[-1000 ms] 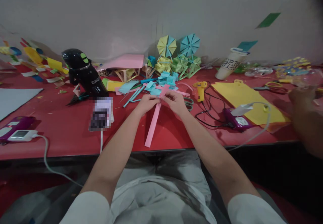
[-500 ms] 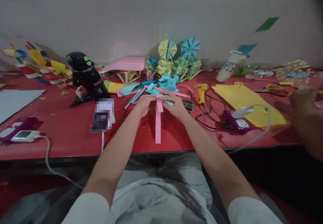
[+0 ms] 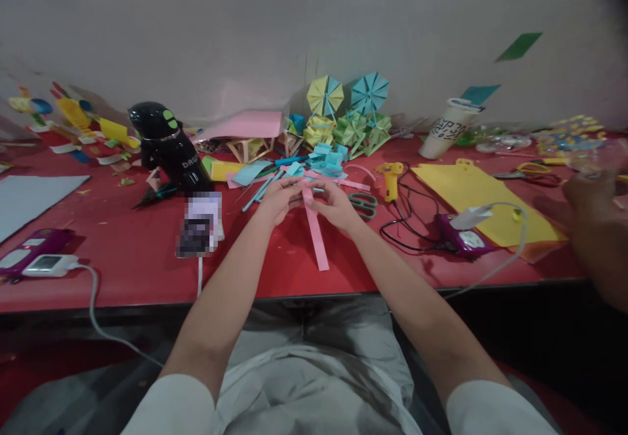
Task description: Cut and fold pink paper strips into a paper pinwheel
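A long pink paper strip point(image 3: 316, 239) hangs toward me from between my hands, its upper end pinched at the fingertips. My left hand point(image 3: 282, 198) closes on that end from the left. From the right, my right hand point(image 3: 336, 205) grips the same end with thumb and fingers. Just beyond my fingers lie folded light-blue paper pieces point(image 3: 328, 159) and thin blue paper sticks point(image 3: 260, 191). Green-handled scissors point(image 3: 364, 206) rest beside my right hand, their blades hidden.
A yellow glue gun point(image 3: 391, 181) with a black cord stands right, near yellow sheets point(image 3: 481, 199) and a purple power strip point(image 3: 461, 237). Left are a black bottle point(image 3: 169, 144) and a phone point(image 3: 200, 226). Paper umbrellas point(image 3: 370, 93) stand behind. Another person's hand point(image 3: 591, 206) is far right.
The pink strip's short folded flap no longer shows below my fingers. Its lower end has swung to the right, and my fingers have shifted around its top.
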Tool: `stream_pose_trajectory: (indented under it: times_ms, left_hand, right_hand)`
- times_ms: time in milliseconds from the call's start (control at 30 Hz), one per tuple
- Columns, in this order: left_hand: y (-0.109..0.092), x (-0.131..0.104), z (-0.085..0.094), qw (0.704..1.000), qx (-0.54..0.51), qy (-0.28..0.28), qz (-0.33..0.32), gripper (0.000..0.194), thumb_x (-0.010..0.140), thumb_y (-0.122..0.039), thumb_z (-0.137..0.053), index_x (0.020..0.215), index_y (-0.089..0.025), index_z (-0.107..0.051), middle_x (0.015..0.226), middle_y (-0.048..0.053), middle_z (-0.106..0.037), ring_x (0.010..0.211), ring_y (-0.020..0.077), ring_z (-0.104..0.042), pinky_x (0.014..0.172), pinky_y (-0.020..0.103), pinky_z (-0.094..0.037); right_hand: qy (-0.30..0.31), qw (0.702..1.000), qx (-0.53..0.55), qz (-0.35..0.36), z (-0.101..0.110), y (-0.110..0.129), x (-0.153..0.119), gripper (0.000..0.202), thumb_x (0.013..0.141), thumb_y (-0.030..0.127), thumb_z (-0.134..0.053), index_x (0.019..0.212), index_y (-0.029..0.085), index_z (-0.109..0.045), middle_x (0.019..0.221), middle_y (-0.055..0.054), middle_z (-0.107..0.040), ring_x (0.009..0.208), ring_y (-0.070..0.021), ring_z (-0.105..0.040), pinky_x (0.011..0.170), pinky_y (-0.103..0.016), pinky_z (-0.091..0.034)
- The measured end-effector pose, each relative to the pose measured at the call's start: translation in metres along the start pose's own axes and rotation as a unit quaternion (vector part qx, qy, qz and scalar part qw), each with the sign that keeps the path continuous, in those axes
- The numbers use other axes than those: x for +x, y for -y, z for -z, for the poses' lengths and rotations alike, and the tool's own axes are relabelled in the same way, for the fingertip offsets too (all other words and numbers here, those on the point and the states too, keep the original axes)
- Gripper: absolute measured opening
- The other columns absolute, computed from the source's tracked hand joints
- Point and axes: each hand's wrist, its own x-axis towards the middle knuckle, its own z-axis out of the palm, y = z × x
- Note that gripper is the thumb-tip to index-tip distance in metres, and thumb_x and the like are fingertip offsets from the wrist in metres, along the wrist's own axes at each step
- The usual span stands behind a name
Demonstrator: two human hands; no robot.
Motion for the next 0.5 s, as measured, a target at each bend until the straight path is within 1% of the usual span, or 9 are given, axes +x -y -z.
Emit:
stream_pose_trajectory:
  times_ms: [67,133,200,267,333,433,500]
  left_hand:
    - [-0.001,0.0002,-0.0005,1.0,-0.01,-0.014,-0.009,0.016,0.076,-0.019,-0.076,0.09,-0.014,-0.068,0.075,0.003,-0.072,0.07,0.0139,-0.07,0.078,0.032,-0.057]
    - [-0.0025,0.0004,-0.0012,0.999,-0.027,-0.035,-0.022,0.013,0.078,-0.016,-0.073,0.089,-0.014,-0.067,0.076,0.004,-0.072,0.074,0.0149,-0.071,0.081,0.033,-0.057]
    - [-0.0041,0.0008,-0.0019,0.997,-0.042,-0.056,-0.037,0.01,0.079,-0.014,-0.071,0.087,-0.013,-0.066,0.078,0.005,-0.073,0.08,0.0166,-0.072,0.086,0.036,-0.056]
    - [-0.005,0.0013,-0.0023,0.995,-0.053,-0.076,-0.049,0.007,0.08,-0.012,-0.07,0.086,-0.013,-0.066,0.078,0.005,-0.072,0.084,0.0171,-0.072,0.09,0.037,-0.055]
    - [-0.0053,0.0017,-0.0023,0.993,-0.058,-0.082,-0.055,0.006,0.08,-0.01,-0.068,0.086,-0.013,-0.066,0.078,0.005,-0.073,0.083,0.0167,-0.072,0.091,0.038,-0.055]
    - [-0.0056,0.0015,-0.0019,0.994,-0.065,-0.067,-0.049,0.005,0.082,-0.011,-0.065,0.086,-0.013,-0.067,0.082,0.006,-0.074,0.083,0.0167,-0.072,0.09,0.038,-0.055]
    - [-0.0061,0.0009,-0.0018,0.996,-0.072,-0.047,-0.037,0.006,0.083,-0.013,-0.063,0.088,-0.013,-0.067,0.085,0.007,-0.074,0.085,0.0172,-0.072,0.091,0.038,-0.054]
  right_hand:
    - [-0.022,0.999,0.032,-0.018,-0.0024,-0.0018,0.0003,0.054,0.07,0.046,-0.081,0.116,0.028,-0.06,0.123,-0.007,-0.064,0.112,-0.0236,-0.061,0.094,-0.041,-0.052]
    - [-0.044,0.996,0.045,-0.058,-0.0021,-0.0036,0.0007,0.06,0.065,0.046,-0.083,0.117,0.027,-0.059,0.116,-0.007,-0.068,0.109,-0.0235,-0.062,0.092,-0.042,-0.053]
    - [-0.038,0.991,0.045,-0.118,-0.0002,-0.0042,0.0008,0.051,0.065,0.048,-0.082,0.107,0.023,-0.065,0.097,-0.006,-0.072,0.095,-0.0233,-0.067,0.088,-0.042,-0.054]
    - [-0.008,0.987,0.046,-0.156,0.0016,-0.0031,0.0005,0.039,0.067,0.05,-0.08,0.091,0.02,-0.07,0.082,-0.005,-0.072,0.081,-0.0226,-0.069,0.083,-0.042,-0.054]
    - [0.01,0.985,0.057,-0.161,0.0023,-0.0011,-0.0001,0.035,0.067,0.05,-0.08,0.081,0.02,-0.071,0.075,-0.004,-0.072,0.072,-0.022,-0.069,0.078,-0.04,-0.055]
    - [0.012,0.986,0.065,-0.155,0.0017,0.0014,-0.0006,0.033,0.066,0.049,-0.081,0.078,0.02,-0.071,0.071,-0.002,-0.071,0.066,-0.0203,-0.068,0.072,-0.038,-0.055]
    - [0.006,0.985,0.068,-0.155,0.0012,0.0023,-0.0008,0.032,0.067,0.048,-0.08,0.077,0.02,-0.07,0.07,-0.002,-0.071,0.064,-0.0194,-0.068,0.07,-0.036,-0.055]
